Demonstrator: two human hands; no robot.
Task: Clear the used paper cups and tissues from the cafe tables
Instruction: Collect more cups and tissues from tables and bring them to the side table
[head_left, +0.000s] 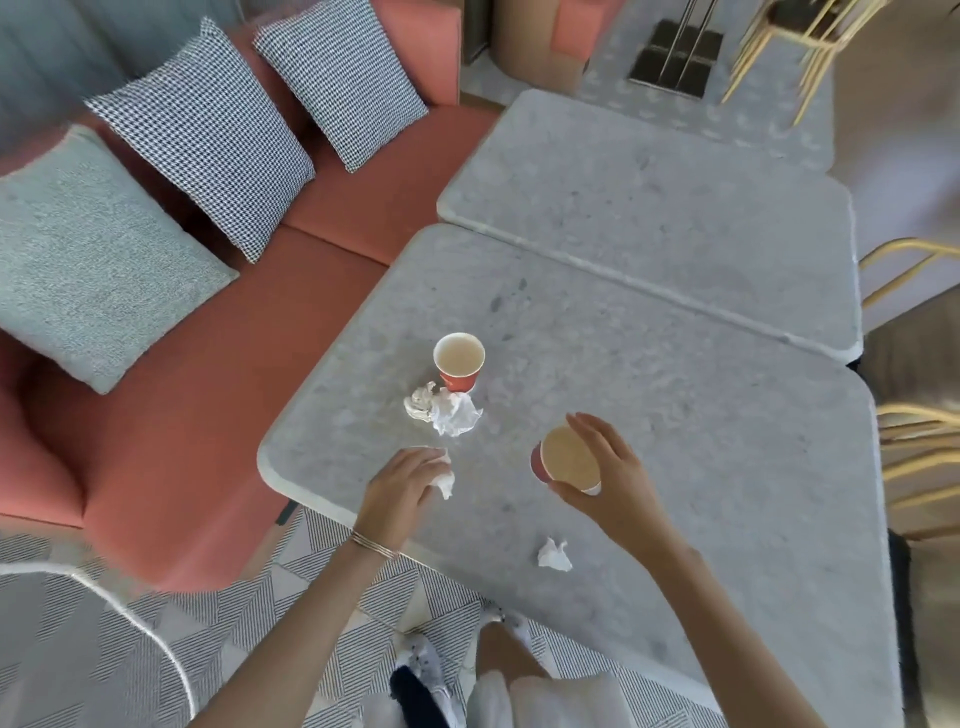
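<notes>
Your right hand (610, 483) holds a red paper cup with a tan inside (569, 460) just above the grey speckled stone bench (701, 441). Its fingers (592, 428) are curled round the rim and the thumb is under the lower edge. The cup is tipped so its mouth faces up at you.

Your left hand (400, 486), thin bangles (374, 544) at the wrist, is at the bench's near-left corner, its fingers (421, 460) closed on a crumpled white tissue (445, 482).

A second red paper cup (459, 362) stands upright further in on the same bench, with a heap of crumpled, stained white tissues (444, 413) touching its base. A small white tissue wad (554, 554) lies apart, near the edge closest to you, between your forearms.

A matching grey stone bench (649, 208) butts against the far side. To the left, a coral upholstered sofa (208, 415) carries two black-and-white houndstooth cushions (208, 135) and one grey woven cushion (88, 260).
</notes>
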